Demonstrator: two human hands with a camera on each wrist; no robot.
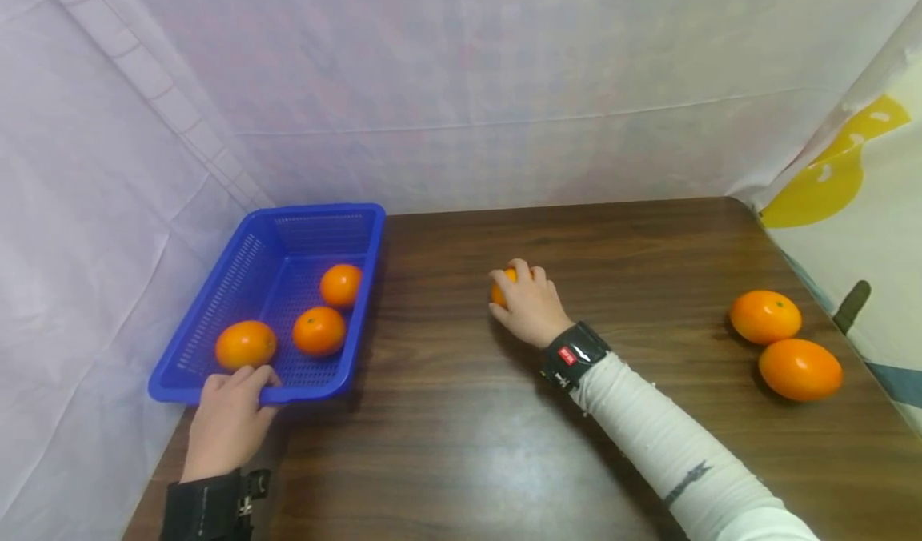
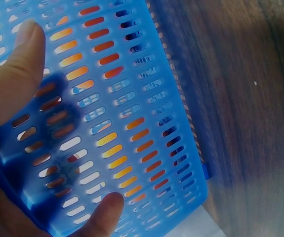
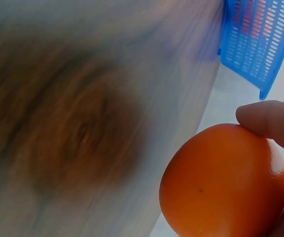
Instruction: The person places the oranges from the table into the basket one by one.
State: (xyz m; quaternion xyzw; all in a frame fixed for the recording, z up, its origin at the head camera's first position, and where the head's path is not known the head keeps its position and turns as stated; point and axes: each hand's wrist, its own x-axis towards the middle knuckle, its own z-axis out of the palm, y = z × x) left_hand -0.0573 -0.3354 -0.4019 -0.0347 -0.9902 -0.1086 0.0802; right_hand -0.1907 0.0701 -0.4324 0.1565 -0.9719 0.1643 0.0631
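My right hand [image 1: 535, 307] grips an orange [image 3: 221, 182] over the middle of the brown table; the fingers cover most of the fruit in the head view. In the right wrist view its smooth skin shows beside a fingertip [image 3: 267, 118]. At the left, my left hand [image 1: 232, 417] holds the near rim of a blue plastic basket [image 1: 368, 301]. The left wrist view shows the thumb [image 2: 25, 64] along the slotted wall. Inside the basket lie three oranges: one by the left hand [image 1: 246, 345], a middle orange [image 1: 319, 331] and a farther orange [image 1: 341, 286].
Two more oranges sit close together near the table's right edge, a farther orange [image 1: 766, 317] and a nearer orange [image 1: 800, 370]. A pale cloth [image 1: 504, 85] hangs behind the table [image 1: 446, 461] and along its left side. Yellow-patterned fabric [image 1: 828, 181] lies beyond the right edge.
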